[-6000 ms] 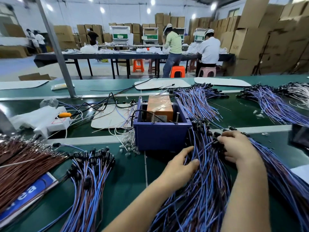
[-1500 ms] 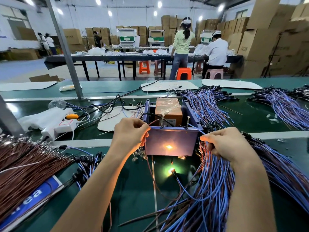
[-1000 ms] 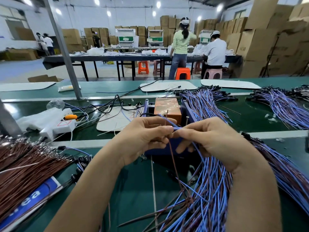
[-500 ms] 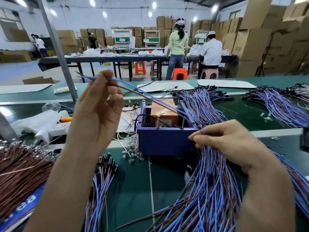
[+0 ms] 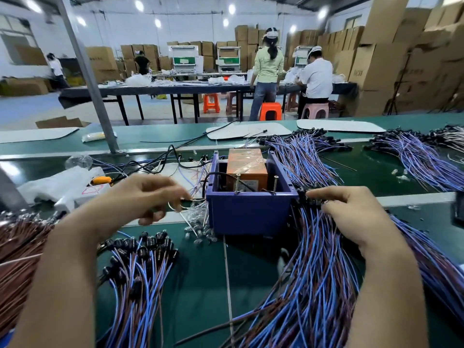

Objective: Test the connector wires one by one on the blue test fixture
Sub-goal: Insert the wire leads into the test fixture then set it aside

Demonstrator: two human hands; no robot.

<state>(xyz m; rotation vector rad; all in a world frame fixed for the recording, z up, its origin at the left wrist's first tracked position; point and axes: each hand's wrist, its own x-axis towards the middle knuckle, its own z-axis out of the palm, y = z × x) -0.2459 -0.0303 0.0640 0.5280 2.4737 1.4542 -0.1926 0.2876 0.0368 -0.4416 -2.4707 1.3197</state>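
Note:
The blue test fixture (image 5: pixel 251 214) stands mid-bench, with an orange box (image 5: pixel 247 169) and two upright metal pins inside. My right hand (image 5: pixel 351 212) pinches the black connector ends at the top of a large pile of blue and brown connector wires (image 5: pixel 313 285), right beside the fixture's right wall. Left of the fixture, my left hand (image 5: pixel 148 197) hovers blurred with loosely curled fingers; I see nothing held in it. Below that hand lies a smaller pile of connector wires (image 5: pixel 140 272) with black ends.
A bundle of brown wires (image 5: pixel 17 247) covers the far left. More wire piles (image 5: pixel 301 156) lie behind the fixture and at the right (image 5: pixel 421 156). A white power strip (image 5: pixel 82 194), loose cables and a slanted metal post (image 5: pixel 88 79) are at back left. People work at a far table.
My left hand, which held a wire raised high, has dropped to just left of the fixture and the wire is gone from it. My right hand has reached into the right pile's connector ends.

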